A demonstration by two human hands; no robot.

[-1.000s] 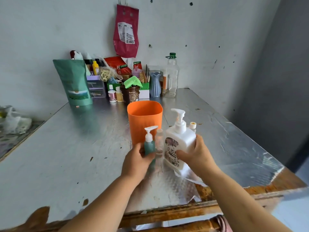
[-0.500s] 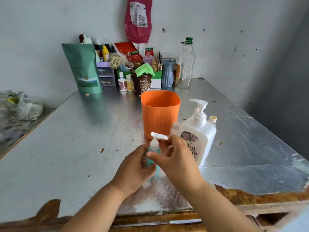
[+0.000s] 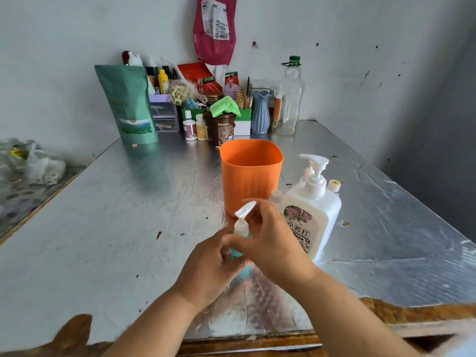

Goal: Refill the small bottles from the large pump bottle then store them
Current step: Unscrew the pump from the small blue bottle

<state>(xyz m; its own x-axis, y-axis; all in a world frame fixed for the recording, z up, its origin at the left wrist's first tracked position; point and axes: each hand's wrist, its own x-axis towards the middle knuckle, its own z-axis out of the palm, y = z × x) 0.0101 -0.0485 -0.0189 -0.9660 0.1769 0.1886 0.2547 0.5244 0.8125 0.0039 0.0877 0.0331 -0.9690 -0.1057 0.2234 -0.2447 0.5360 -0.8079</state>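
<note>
A small teal bottle [image 3: 243,270] with a white pump head [image 3: 244,211] stands in front of me on the foil-covered table. My left hand [image 3: 208,269] wraps around its body. My right hand [image 3: 273,243] grips its white collar just under the pump nozzle. The large white pump bottle [image 3: 310,215] stands upright just right of my hands. Two small white-capped bottles [image 3: 276,197] [image 3: 334,186] peek out behind it. An orange cup [image 3: 251,176] stands behind the small bottle, apparently with nothing in it.
Clutter lines the back wall: a green pouch [image 3: 127,104], a brown tub [image 3: 219,128], a blue vase [image 3: 260,113], a clear bottle [image 3: 289,99] and small bottles [image 3: 190,126]. The table's worn wooden front edge [image 3: 257,341] runs below my arms. A bag [image 3: 43,163] lies far left.
My right hand left the large pump bottle and came onto the small bottle's pump collar. The pump nozzle has turned from pointing right to pointing up and away.
</note>
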